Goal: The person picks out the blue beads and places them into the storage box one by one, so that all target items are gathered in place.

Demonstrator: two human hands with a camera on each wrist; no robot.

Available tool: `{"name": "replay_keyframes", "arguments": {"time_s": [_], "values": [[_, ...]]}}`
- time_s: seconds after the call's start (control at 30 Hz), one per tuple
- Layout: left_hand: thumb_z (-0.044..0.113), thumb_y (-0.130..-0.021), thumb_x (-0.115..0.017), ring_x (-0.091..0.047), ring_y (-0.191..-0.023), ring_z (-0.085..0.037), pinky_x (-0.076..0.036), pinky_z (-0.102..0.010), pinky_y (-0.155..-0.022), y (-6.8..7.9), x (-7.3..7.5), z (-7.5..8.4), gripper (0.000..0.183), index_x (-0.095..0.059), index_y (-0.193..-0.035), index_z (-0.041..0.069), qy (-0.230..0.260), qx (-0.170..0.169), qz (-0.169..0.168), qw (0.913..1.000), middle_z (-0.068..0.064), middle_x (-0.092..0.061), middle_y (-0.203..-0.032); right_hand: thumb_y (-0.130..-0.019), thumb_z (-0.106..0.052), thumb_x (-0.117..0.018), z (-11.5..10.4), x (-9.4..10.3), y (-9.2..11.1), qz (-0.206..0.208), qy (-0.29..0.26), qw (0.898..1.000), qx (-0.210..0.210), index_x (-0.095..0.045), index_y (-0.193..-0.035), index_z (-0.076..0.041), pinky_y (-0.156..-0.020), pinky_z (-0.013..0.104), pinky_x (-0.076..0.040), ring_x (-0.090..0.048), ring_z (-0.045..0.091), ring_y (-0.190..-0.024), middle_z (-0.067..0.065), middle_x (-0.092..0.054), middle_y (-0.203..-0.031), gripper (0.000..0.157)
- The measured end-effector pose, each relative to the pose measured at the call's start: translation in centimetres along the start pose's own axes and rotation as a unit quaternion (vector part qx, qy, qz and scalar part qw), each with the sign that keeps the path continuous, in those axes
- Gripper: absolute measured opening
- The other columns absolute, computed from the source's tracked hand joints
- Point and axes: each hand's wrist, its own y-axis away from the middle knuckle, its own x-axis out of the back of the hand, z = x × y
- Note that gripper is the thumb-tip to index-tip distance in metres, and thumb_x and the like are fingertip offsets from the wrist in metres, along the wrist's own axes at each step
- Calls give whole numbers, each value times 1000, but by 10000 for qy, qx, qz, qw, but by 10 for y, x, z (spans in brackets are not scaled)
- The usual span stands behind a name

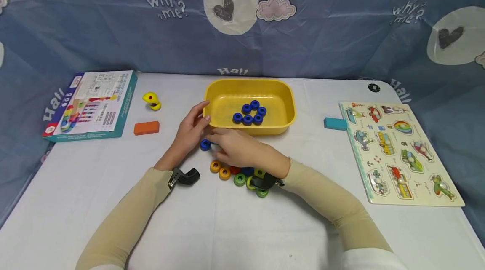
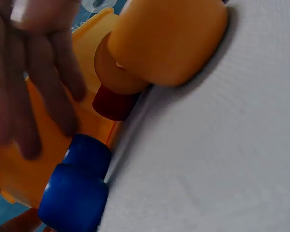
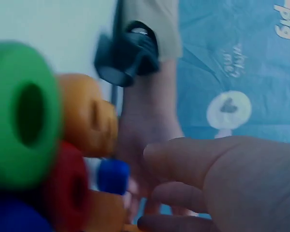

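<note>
My left hand (image 1: 188, 132) rests at the left rim of a yellow tray (image 1: 250, 130), its fingers fairly straight in the left wrist view. My right hand (image 1: 236, 148) reaches across the tray's front left corner, its fingertips close to a blue ring (image 1: 205, 145) on the cloth. In the right wrist view its thumb stands apart from the fingers, with nothing showing between them. Two blue rings (image 2: 73, 198) stand close together in the left wrist view. Several blue rings (image 1: 247, 119) lie inside the tray. Under my right forearm are orange rings (image 1: 224, 173), green rings (image 1: 240, 179) and a red ring (image 1: 235, 169), partly hidden.
At the left lie a toy box (image 1: 92, 103), an orange block (image 1: 146, 128) and a small yellow toy (image 1: 152, 100). To the right are a teal block (image 1: 335, 124), a wooden picture puzzle (image 1: 401, 152) and a black disc (image 1: 374, 88). A printed curtain (image 1: 322, 42) hangs behind the table.
</note>
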Motion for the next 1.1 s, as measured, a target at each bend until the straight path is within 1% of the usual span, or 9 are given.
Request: {"name": "replay_keyframes", "arguments": {"time_s": [0.1, 0.2, 0.37, 0.4, 0.5, 0.63, 0.87, 1.0, 1.1], "values": [[12, -103, -44, -46, -134, -40, -44, -50, -107, 1, 0, 3, 49, -32, -150, 2, -5, 7, 6, 10000, -22, -32, -155, -94, -27, -62, -4, -6, -2, -165, 470, 9987, -96, -54, -138, -5, -93, 28, -55, -61, 14, -104, 9, -60, -129, 50], [13, -103, -44, -44, -136, -39, -43, -48, -109, 2, 0, 4, 49, -33, -150, 3, -58, 38, 34, 10000, -20, -31, -156, -93, -27, -64, -4, -9, -2, -64, 605, 9981, -93, -56, -136, -6, -89, 28, -56, -62, 16, -102, 9, -62, -123, 48], [14, -103, -44, -43, -137, -37, -42, -48, -111, 2, 0, 3, 49, -33, -150, 5, -118, 97, 46, 9999, -17, -30, -157, -92, -22, -66, -2, -13, -1, 266, 253, 9993, -18, -60, -131, -9, -70, 22, -51, -54, 13, -82, 6, -61, -106, 42], [14, -103, -44, -44, -137, -37, -42, -48, -110, 2, 0, 3, 49, -33, -150, 5, -118, 103, 48, 9999, -17, -31, -157, -91, -21, -67, -1, -14, -1, 306, 183, 9994, -2, -60, -131, -9, -69, 21, -50, -53, 12, -80, 6, -60, -106, 42], [14, -103, -44, -44, -136, -36, -42, -48, -110, 1, -1, 2, 49, -33, -150, 6, -123, 108, 77, 9998, -16, -31, -158, -91, -19, -67, 0, -15, -1, 369, 90, 9993, 18, -62, -127, -9, -70, 21, -51, -55, 12, -80, 7, -60, -107, 38], [14, -103, -44, -43, -138, -35, -41, -47, -112, 1, -1, 1, 48, -34, -150, 7, -148, 96, 126, 9998, -15, -31, -158, -91, -17, -67, 1, -15, -3, 313, 205, 9993, -20, -66, -120, -9, -73, 22, -54, -59, 12, -81, 6, -65, -104, 30], [14, -103, -44, -41, -139, -34, -40, -46, -113, 0, -1, 1, 48, -34, -149, 6, -139, 71, 145, 9998, -14, -31, -158, -89, -13, -67, 3, -17, -6, 225, 145, 9996, -84, -69, -109, -11, -71, 21, -52, -57, 11, -79, 2, -68, -96, 21], [14, -103, -44, -43, -137, -34, -41, -46, -112, 0, -1, 1, 48, -35, -150, 7, -150, 90, 145, 9997, -15, -32, -157, -88, -14, -68, 3, -15, -4, 257, 126, 9996, 21, -69, -110, -12, -74, 19, -54, -59, 9, -82, 2, -68, -100, 22], [15, -103, -44, -46, -135, -35, -43, -47, -110, 0, -1, 2, 48, -34, -150, 7, -171, 137, 113, 9997, -16, -32, -157, -88, -14, -69, 3, -2, 0, 374, -135, 9988, 283, -70, -110, -11, -76, 19, -54, -61, 10, -84, 2, -69, -102, 22]]}}
